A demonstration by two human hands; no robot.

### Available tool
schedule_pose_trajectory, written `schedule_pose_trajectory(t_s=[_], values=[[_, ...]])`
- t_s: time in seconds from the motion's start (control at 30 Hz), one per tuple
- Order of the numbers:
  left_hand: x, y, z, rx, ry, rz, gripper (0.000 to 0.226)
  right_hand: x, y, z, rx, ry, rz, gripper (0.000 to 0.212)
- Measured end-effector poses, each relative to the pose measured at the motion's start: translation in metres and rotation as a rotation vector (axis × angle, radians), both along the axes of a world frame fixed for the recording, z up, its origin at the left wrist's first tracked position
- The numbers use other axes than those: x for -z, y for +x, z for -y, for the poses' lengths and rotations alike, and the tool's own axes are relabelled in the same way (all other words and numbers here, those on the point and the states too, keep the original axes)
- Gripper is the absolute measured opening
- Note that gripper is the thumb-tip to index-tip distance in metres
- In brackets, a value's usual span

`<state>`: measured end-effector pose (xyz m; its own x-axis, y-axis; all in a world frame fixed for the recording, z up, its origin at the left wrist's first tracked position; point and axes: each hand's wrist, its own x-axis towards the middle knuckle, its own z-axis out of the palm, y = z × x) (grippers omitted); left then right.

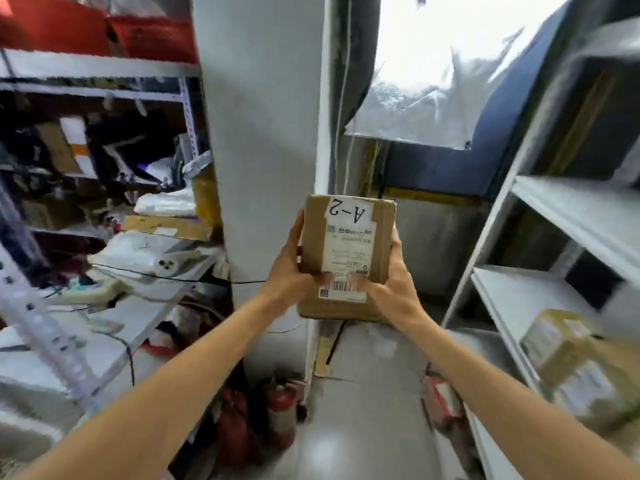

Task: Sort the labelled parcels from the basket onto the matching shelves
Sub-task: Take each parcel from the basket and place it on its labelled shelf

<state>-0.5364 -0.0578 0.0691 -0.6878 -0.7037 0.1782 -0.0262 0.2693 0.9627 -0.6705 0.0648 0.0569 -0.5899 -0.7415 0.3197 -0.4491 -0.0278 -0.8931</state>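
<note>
Bare forearms (166,403) reach in from the bottom edge. At left, a cluttered rack (104,161) holds bags and cartons. Red extinguishers (277,414) stand on the floor beside a grey pillar (263,126). The left hand (289,275) and right hand (396,289) grip the box (346,247) by its sides, thumbs on top, in mid-air before the pillar. It is brown cardboard with an upside-down "A-2" tag and a barcode label. At right, white shelves (561,216) carry blurred cartons (575,362).

Both arms stretch forward (both bare), left hand (292,271) and right hand (393,282) clasping opposite sides of one parcel (346,244).
</note>
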Motion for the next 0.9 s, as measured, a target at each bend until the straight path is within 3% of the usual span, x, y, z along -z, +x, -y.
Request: schedule_pose_trajectory(t_s=[0.23,0.6,0.73,0.9], values=[[-0.003,-0.09,-0.008,0.396,0.052,-0.04,0.119,-0.006,-0.038,-0.045,0.389,0.046,-0.054,0.107],[0.034,-0.157,-0.056,0.885,0.125,-0.037,0.117,0.031,-0.03,-0.113,0.867,0.006,0.041,0.097],[0.046,-0.19,-0.062,0.948,0.16,0.03,0.116,0.043,-0.047,-0.121,0.927,-0.005,0.095,0.096],[0.066,-0.248,-0.051,0.947,0.135,0.11,0.086,0.067,-0.104,-0.112,0.96,0.001,0.211,0.076]])
